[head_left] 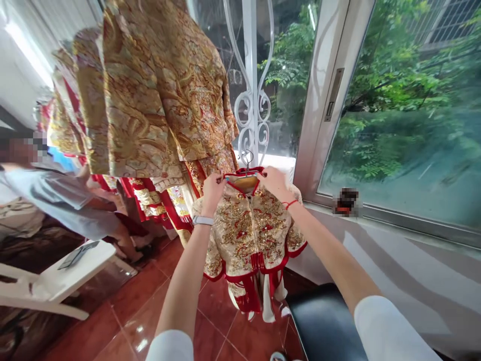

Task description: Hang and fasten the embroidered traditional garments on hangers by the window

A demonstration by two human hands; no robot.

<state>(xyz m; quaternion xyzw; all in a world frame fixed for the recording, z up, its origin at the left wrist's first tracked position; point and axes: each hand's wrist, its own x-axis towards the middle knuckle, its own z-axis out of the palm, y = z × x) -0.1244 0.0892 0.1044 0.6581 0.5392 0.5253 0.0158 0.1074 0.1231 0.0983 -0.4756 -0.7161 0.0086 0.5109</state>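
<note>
A short gold embroidered jacket (250,230) with red trim hangs upright on a wooden hanger (246,182) in front of me. At its red collar my left hand (214,189) pinches the left shoulder edge. My right hand (272,180) grips the opposite shoulder beside the collar, fingertips partly hidden. The hanger's metal hook (247,158) rises between my hands, near a white scrollwork stand. Below the jacket hem shows a red and cream skirt-like garment (251,293).
Larger gold brocade garments (161,95) hang close on the left. A person (63,185) bends beside a white chair (75,265) with a dark flat object on it. A black seat (323,321) stands at lower right, below the window (413,120). Red tiles (150,311) cover the floor.
</note>
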